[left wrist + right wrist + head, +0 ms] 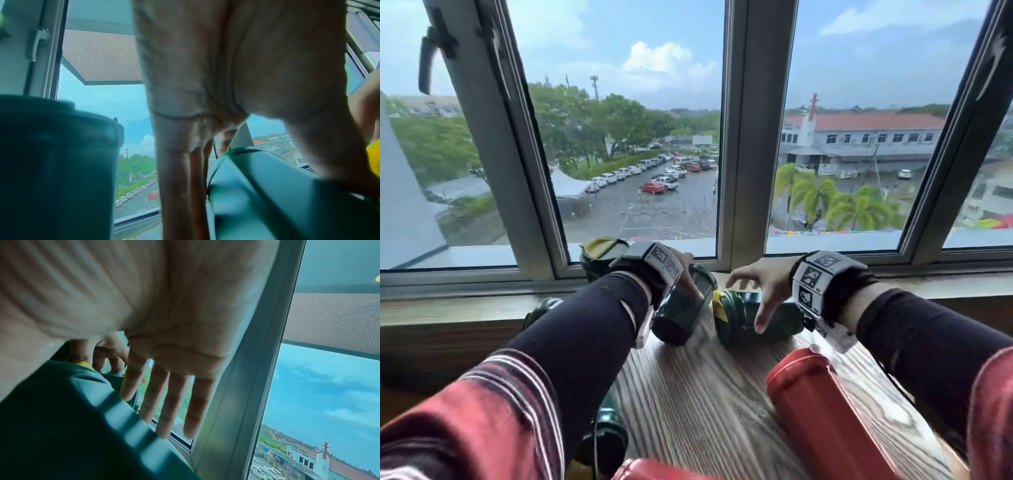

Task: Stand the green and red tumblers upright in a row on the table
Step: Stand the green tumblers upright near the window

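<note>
Green plastic lies under both hands on the wood-grain bench [709,404], close to the window [640,144]. The left hand [685,270] has its fingers curled over a lidless green tumbler [681,308], which is tilted with its open mouth toward the glass and its base toward the person; thumb on one flank, fingers on the other, so I take this one as gripped. Just to its right a second green tumbler [753,317] lies flat on its side, long axis running left to right, its yellow-trimmed lid [720,306] pointing at the first tumbler. The right hand [760,287] hovers spread above it, fingers straight and splayed, holding nothing; from the wrist view the fingers reach past the ribbed body without closing on it. That hand is plainly the nearer one to this tumbler, and it would have to come down across the short axis and swing the lid end upward. One green tumbler with a yellow lid [602,255] already stands upright by the sill, left of the left hand. A red tumbler [822,407] lies on its side nearer the person, under the right forearm, untouched. More green and red shapes sit at the lower edge, half hidden by the sleeves.
</note>
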